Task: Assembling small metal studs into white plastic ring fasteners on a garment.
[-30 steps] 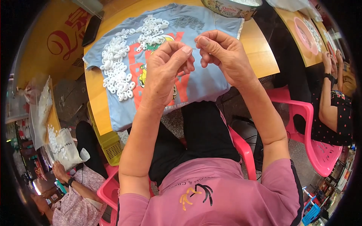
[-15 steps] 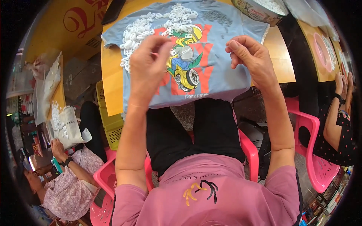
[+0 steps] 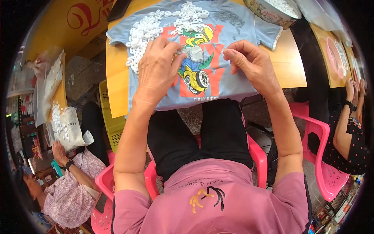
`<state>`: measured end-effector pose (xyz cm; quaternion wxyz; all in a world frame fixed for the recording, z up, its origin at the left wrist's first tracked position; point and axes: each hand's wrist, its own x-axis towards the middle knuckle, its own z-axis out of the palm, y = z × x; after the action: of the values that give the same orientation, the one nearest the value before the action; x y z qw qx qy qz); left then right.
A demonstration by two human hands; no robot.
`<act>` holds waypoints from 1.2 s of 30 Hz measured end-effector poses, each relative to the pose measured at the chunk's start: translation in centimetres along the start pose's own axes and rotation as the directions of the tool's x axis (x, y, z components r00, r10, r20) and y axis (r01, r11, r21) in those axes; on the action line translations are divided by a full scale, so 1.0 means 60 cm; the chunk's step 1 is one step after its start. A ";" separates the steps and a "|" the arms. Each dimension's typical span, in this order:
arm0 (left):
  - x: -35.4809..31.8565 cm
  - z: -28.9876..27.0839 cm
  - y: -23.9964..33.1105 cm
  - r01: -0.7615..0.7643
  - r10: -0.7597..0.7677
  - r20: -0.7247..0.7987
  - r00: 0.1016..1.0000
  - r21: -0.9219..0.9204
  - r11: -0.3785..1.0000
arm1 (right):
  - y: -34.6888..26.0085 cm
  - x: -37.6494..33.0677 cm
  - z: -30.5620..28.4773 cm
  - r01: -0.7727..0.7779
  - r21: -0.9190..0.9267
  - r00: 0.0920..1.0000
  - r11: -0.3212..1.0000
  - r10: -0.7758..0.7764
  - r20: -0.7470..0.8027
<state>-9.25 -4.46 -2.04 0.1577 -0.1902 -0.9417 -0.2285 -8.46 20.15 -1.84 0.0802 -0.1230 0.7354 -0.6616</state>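
left hand, right hand curled, can't tell if gripping; open shirt between, table edge rightward.

Blue shirt: big red letters, white ones below
Pink shirt: small dark letters
Round tin: red letters
Yellow board: big red sign

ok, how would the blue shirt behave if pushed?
The blue shirt is likely floppy and apt to bunch: its cloth lies creased on the table. The loose white pieces heaped on it would probably shift or scatter along.
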 end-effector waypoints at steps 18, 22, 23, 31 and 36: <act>-0.012 0.006 0.054 0.334 -0.352 0.332 0.875 -0.941 -0.056 | -0.014 0.026 0.052 0.146 0.097 0.989 0.985 -0.142 -0.047; -0.019 0.017 0.060 0.335 -0.354 0.378 0.856 -0.925 -0.178 | -0.010 0.024 0.067 0.147 0.102 0.989 0.984 -0.144 -0.038; -0.019 0.020 0.061 0.335 -0.344 0.390 0.854 -0.918 -0.210 | -0.008 0.024 0.070 0.136 0.108 0.990 0.985 -0.132 -0.042; -0.025 0.026 0.055 0.330 -0.311 0.358 0.880 -0.933 -0.140 | -0.002 0.025 0.073 0.090 0.119 0.995 0.989 -0.084 -0.054; -0.024 0.026 0.057 0.317 -0.344 0.305 0.888 -0.948 -0.022 | -0.003 0.026 0.077 0.044 0.110 0.997 0.993 -0.037 -0.067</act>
<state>-6.84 -1.28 -2.67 -0.0626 -0.0145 -0.5476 -0.8343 -8.64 15.26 -2.12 0.0494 -0.1116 0.6970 -0.7066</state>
